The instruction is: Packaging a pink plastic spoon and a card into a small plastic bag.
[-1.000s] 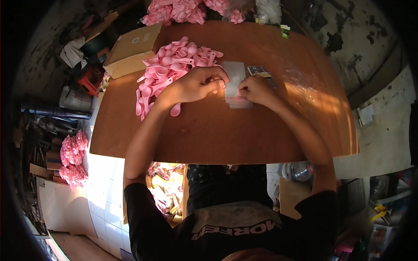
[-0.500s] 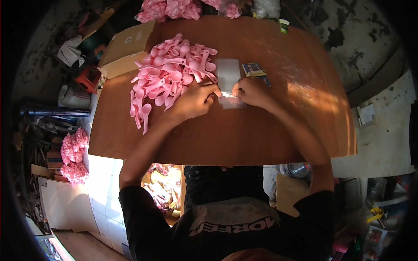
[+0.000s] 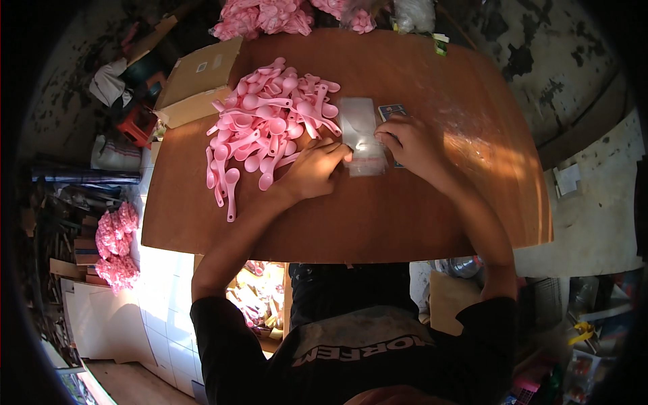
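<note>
A stack of clear plastic bags (image 3: 357,116) lies flat on the brown table, with light glinting off its near part. My left hand (image 3: 316,169) is curled at the left edge of the bags, fingertips pinched at the plastic. On the opposite edge, thumb and forefinger of my right hand (image 3: 412,143) are pinched together at the plastic. Partly covered by that hand is a small pile of printed cards (image 3: 390,109). A large heap of pink plastic scoops (image 3: 260,111) spreads to the left of the bags, some close to my left hand.
A cardboard box (image 3: 202,77) stands at the table's far left. Bagged pink items (image 3: 266,17) and a clear plastic bundle (image 3: 414,15) line the far edge. Below the near edge is an open box of wrapped items (image 3: 260,297). Pink bundles (image 3: 116,246) sit left of the table.
My right hand has shifted right, away from the middle of the bags and over more of the cards. My left hand has come slightly nearer to me. The whole view has shifted a little.
</note>
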A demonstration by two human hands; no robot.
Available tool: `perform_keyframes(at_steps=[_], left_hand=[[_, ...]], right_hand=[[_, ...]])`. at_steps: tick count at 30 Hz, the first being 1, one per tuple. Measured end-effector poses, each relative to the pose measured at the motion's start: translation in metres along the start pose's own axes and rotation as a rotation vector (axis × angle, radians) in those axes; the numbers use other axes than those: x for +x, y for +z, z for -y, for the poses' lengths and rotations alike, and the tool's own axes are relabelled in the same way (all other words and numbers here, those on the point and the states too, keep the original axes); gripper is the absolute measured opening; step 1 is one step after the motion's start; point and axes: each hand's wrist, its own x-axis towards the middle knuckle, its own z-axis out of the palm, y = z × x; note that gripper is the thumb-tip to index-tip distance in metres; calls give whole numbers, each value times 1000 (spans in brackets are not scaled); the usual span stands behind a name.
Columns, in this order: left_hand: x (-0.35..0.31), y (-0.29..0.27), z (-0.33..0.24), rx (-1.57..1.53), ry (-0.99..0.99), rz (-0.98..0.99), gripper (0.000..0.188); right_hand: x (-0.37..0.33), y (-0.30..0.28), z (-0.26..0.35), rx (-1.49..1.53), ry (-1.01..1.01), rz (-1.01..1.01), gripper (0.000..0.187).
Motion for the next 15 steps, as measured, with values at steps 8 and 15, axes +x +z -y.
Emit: perform_keyframes(at_steps=[8,15], left_hand=[[0,-21,-43,-139,150,-90,27],[-22,-18,-75,-856,-414,-416,8]], right_hand=[[-34,-30,50,138,-88,148,10],[-49,-27,-45,-128,33,195,32]])
